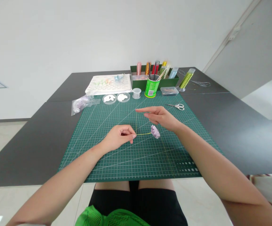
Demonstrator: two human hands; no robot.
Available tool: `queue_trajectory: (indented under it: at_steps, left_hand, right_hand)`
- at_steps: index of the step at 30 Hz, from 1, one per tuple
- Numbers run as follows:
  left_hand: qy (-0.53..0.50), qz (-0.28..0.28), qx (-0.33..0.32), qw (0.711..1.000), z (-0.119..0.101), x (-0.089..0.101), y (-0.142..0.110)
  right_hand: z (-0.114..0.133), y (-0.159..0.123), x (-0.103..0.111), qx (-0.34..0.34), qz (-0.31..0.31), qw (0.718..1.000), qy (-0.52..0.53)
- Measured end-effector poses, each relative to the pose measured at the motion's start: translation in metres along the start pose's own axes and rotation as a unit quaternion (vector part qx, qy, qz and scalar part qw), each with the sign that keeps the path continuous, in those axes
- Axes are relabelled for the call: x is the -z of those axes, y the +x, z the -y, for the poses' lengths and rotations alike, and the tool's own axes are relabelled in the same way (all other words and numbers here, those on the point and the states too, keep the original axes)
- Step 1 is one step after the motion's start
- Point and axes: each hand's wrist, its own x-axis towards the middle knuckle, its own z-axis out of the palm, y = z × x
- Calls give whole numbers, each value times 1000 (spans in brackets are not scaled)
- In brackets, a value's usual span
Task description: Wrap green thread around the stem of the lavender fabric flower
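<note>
My left hand (119, 137) pinches the thin yellow-green stem of an artificial flower (155, 131) between thumb and fingertips. The flower's pale lilac, ruffled head points right, just below my right hand (160, 116). That hand hovers over the mat with its index finger stretched to the left and the other fingers loosely bent apart. From my left fingertips a fine thread (136, 122) runs up toward the right index fingertip; whether the finger touches it I cannot tell. Beneath both hands lies a green cutting mat (98, 166) with a white grid.
White-handled scissors (179, 106) lie on the mat's right. Behind stand a green can (152, 87) of tools, a dark green box (140, 84) with thread spools, and a green spool (186, 79). Dishes of white pieces (109, 99) and a plastic bag (80, 104) are at the back left.
</note>
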Motion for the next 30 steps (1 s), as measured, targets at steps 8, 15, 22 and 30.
queue_trajectory:
  at_steps: [8,15,22,30]
  left_hand:
    - [-41,13,-38,998,-3,2,-3]
    - [-4,-108,-82,991,-6,6,-3]
    - [102,-225,-95,964,-7,8,-3]
    - [187,-286,-85,936,-9,10,-4]
  right_hand:
    - [-20,7,6,-56,67,990,-110]
    - [-26,6,8,-71,177,968,-161]
    - [-13,3,-6,-77,249,954,-147]
    - [-5,2,-8,-61,269,959,-67]
